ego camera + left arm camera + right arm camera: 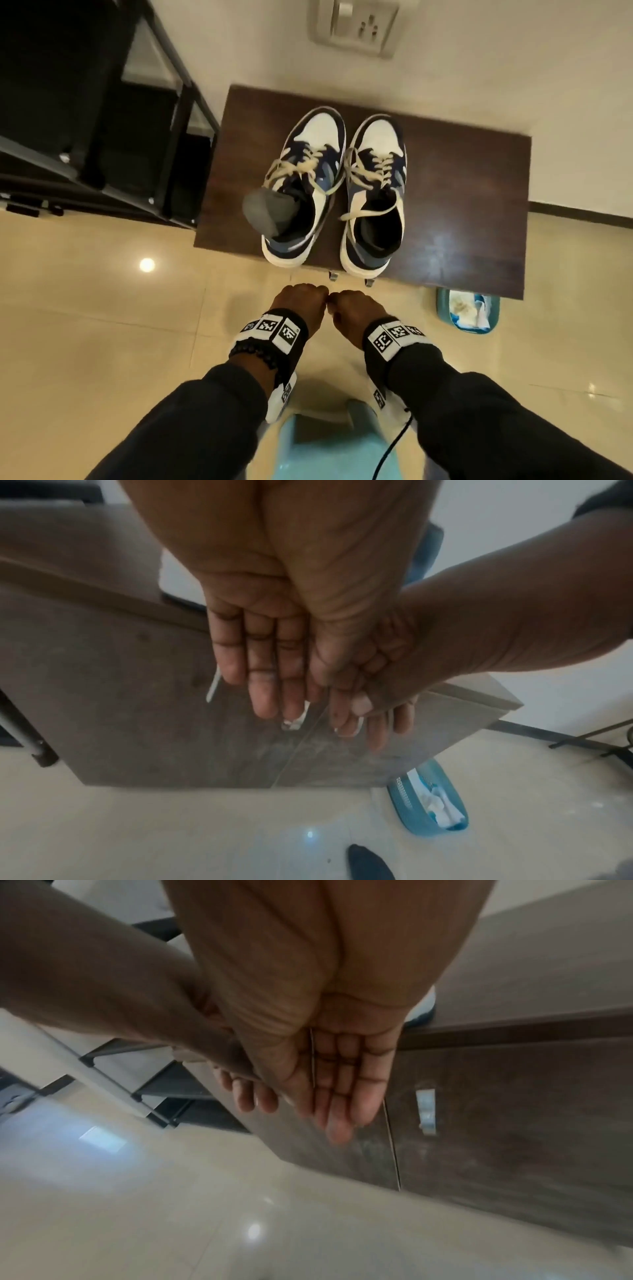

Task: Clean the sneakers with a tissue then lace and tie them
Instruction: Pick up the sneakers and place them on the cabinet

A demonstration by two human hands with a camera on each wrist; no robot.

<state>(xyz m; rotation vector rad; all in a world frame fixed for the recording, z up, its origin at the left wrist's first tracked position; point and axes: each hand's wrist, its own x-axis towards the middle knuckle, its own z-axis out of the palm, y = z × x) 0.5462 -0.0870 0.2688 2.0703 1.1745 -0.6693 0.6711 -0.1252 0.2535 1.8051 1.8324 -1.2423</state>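
Note:
Two navy-and-white sneakers stand side by side, toes away from me, on a dark wooden cabinet (pixel 462 205). The left sneaker (pixel 305 185) has a grey sock (pixel 263 210) sticking out of its opening. On the right sneaker (pixel 375 192) the cream laces lie loose and untied. My left hand (pixel 299 301) and right hand (pixel 356 308) hang close together below the cabinet's front edge. In the wrist views the left hand's fingers (pixel 267 674) and the right hand's fingers (pixel 342 1091) are straight, point down and hold nothing.
A blue basket (pixel 467 310) with white tissues sits on the floor at the cabinet's right front corner. Two small metal handles (pixel 334 275) are on the cabinet doors just beyond my hands. A black rack (pixel 102 120) stands left, a light blue stool (pixel 325 445) below me.

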